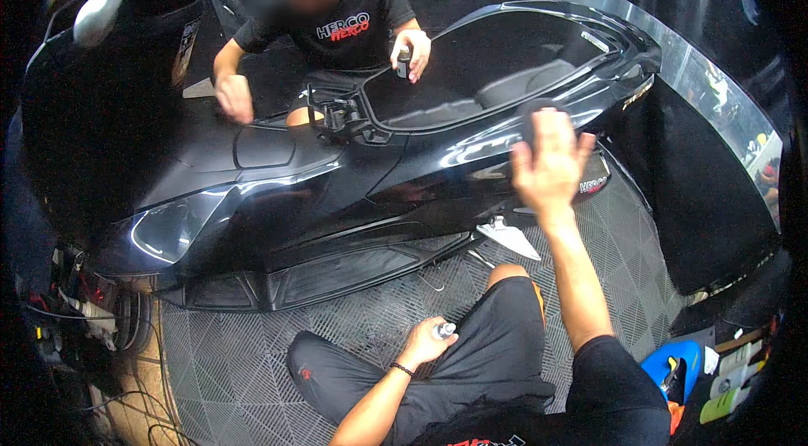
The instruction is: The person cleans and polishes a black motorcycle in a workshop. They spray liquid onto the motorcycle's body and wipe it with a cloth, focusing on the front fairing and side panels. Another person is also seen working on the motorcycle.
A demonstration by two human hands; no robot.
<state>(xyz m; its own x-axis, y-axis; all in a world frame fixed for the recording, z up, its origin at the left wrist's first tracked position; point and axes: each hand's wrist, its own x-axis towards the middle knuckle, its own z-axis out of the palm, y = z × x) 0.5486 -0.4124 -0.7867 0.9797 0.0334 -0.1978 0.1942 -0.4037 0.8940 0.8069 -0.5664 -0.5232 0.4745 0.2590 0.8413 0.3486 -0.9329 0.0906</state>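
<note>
A glossy black motor scooter (353, 203) lies across the view in front of me, its seat bay side facing the far person. My right hand (550, 162) is stretched out flat against its rear side panel, fingers pressing a dark pad (536, 110) that is mostly covered and blurred. Low over my lap, my left hand (429, 339) is closed around a small bottle with a clear and white top (444, 330). The scooter's headlight (173, 228) is at the left, and its black footboard (341, 275) runs along the near side.
Across the scooter sits a co-worker, one hand (410, 55) holding a small dark bottle (404, 64), the other (233, 99) blurred over the front panel. Grey grid mats (233, 370) cover the floor. Cables lie at lower left; a blue container (678, 361) and several bottles (726, 383) stand at lower right.
</note>
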